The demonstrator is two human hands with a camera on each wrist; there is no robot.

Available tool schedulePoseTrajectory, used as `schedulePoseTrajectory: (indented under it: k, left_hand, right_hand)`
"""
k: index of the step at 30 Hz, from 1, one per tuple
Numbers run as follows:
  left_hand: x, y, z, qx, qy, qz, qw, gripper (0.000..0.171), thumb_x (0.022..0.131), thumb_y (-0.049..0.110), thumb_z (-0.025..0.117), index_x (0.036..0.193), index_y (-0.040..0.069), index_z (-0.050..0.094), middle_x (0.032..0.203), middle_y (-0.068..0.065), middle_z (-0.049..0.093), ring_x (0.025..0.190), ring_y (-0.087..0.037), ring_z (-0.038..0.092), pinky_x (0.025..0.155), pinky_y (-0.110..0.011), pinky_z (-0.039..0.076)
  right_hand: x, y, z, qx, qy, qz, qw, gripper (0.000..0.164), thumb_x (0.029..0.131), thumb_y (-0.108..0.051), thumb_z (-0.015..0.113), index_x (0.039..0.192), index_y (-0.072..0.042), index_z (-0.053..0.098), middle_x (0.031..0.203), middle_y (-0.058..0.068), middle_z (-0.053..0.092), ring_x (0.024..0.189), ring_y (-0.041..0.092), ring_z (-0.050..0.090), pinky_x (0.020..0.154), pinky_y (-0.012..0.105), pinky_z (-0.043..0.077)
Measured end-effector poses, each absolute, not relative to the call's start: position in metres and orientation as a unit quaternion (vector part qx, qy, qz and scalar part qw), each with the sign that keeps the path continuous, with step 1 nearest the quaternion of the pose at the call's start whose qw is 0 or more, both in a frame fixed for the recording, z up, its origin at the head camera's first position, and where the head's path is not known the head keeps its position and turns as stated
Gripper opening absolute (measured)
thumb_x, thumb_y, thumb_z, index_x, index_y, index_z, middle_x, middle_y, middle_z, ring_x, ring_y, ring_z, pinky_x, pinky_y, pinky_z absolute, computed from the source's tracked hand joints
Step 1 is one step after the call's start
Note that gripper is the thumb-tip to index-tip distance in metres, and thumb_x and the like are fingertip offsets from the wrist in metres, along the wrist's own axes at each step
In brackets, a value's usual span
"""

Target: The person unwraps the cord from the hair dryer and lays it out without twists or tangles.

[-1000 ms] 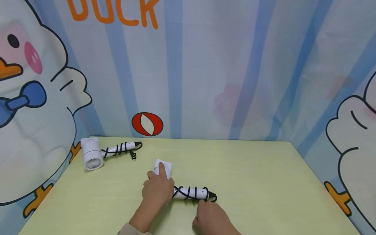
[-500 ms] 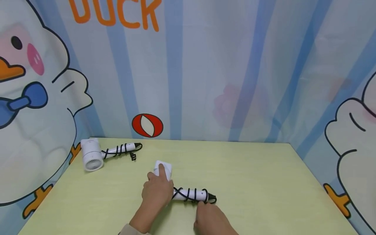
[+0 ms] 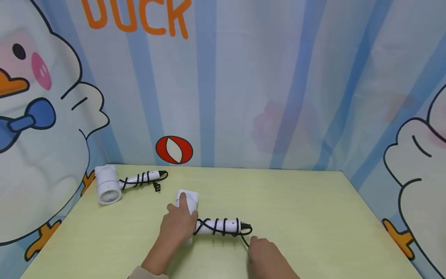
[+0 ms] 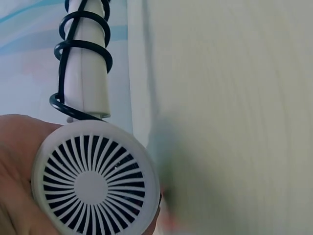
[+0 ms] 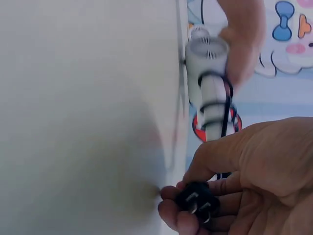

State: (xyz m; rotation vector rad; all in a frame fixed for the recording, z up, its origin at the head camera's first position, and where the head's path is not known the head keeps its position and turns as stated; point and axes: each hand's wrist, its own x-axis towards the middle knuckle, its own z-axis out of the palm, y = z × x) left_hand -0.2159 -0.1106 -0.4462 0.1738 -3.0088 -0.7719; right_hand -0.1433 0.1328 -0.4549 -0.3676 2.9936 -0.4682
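Far hair dryer [image 3: 108, 184], one, white: lay untouched toward ten o'clock on the pale table [image 3: 313, 217], near its back edge.

Left hand [image 3: 177, 225], one: gripped the body of the near hair dryer [image 3: 192, 199], index finger laid along the top toward twelve o'clock.

Near hair dryer, one, white: stood left of the table's middle, its handle [image 3: 230, 225] pointing to three o'clock, shifted slightly toward nine o'clock since the previous frame.

Cord [image 3: 245, 241], one, black: most turns remained wound on the handle; a short length now ran out from the tip toward five o'clock. Half a second earlier the right hand had been up against the handle. The end had evidently been drawn free, so unwinding appeared only begun.

Right hand [image 3: 270, 257], one: at four o'clock, just apart from the handle, pinching the plug between thumb and fingers.

View differences: the right wrist view showed the two-pronged plug [image 5: 196, 199], concealed in the head view; the left wrist view showed the round grille [image 4: 91, 187], which the left hand hid from above.
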Motion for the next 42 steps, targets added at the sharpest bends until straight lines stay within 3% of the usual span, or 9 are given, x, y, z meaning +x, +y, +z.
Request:
schedulePoseTrajectory:
  k: [5,14,17,21,24,42]
  left_hand:
    - [-0.213,-0.12,-0.444,0.052,-0.961,-0.27,0.006,0.073,0.101,0.034,0.056,0.156,0.0,0.022,0.113,-0.038,0.048,0.073,-0.041,0.058,0.065,-0.054,0.05]
    - [-0.208,-0.127,-0.432,0.041,-0.957,-0.288,0.002,0.072,0.101,0.037,0.055,0.156,0.004,0.022,0.113,-0.035,0.05,0.076,-0.041,0.059,0.064,-0.054,0.051]
    - [-0.205,-0.128,-0.429,0.041,-0.957,-0.289,0.001,0.071,0.101,0.038,0.055,0.155,0.006,0.023,0.109,-0.032,0.05,0.074,-0.039,0.058,0.063,-0.052,0.05]
    - [-0.204,-0.129,-0.43,0.037,-0.958,-0.285,-0.004,0.071,0.101,0.038,0.055,0.156,0.007,0.024,0.109,-0.031,0.051,0.075,-0.038,0.057,0.064,-0.052,0.05]
    - [-0.204,-0.129,-0.431,0.035,-0.959,-0.282,-0.011,0.072,0.101,0.039,0.055,0.157,0.008,0.023,0.113,-0.031,0.051,0.076,-0.037,0.057,0.064,-0.051,0.05]
    - [-0.199,-0.129,-0.433,0.016,-0.964,-0.267,-0.009,0.073,0.101,0.04,0.054,0.158,0.008,0.022,0.115,-0.029,0.05,0.073,-0.032,0.056,0.063,-0.047,0.049]
  right_hand:
    - [-0.149,0.163,-0.45,-0.175,0.978,-0.117,0.009,0.021,0.075,0.014,0.061,0.081,-0.005,0.052,0.067,0.004,0.049,0.06,0.019,0.051,0.059,0.036,0.046]
    - [-0.166,0.179,-0.439,-0.193,0.98,-0.046,-0.012,0.01,0.089,0.007,0.061,0.097,0.006,0.056,0.08,0.01,0.051,0.072,0.024,0.047,0.068,0.043,0.047]
    - [-0.17,0.182,-0.439,-0.194,0.979,-0.023,-0.061,0.012,0.093,-0.004,0.063,0.092,0.002,0.054,0.077,0.008,0.046,0.071,0.022,0.041,0.065,0.04,0.041]
    - [-0.177,0.185,-0.44,-0.217,0.961,0.008,-0.171,0.03,0.095,-0.022,0.069,0.081,-0.005,0.049,0.068,0.002,0.039,0.064,0.02,0.037,0.059,0.032,0.034]
    - [-0.183,0.188,-0.438,-0.232,0.948,0.025,-0.216,0.037,0.096,-0.026,0.07,0.077,-0.007,0.045,0.065,0.001,0.034,0.06,0.019,0.033,0.057,0.029,0.03]
    - [-0.205,0.192,-0.422,-0.255,0.935,0.046,-0.244,0.044,0.1,-0.037,0.063,0.076,-0.009,0.039,0.066,0.0,0.028,0.06,0.017,0.025,0.058,0.029,0.026]
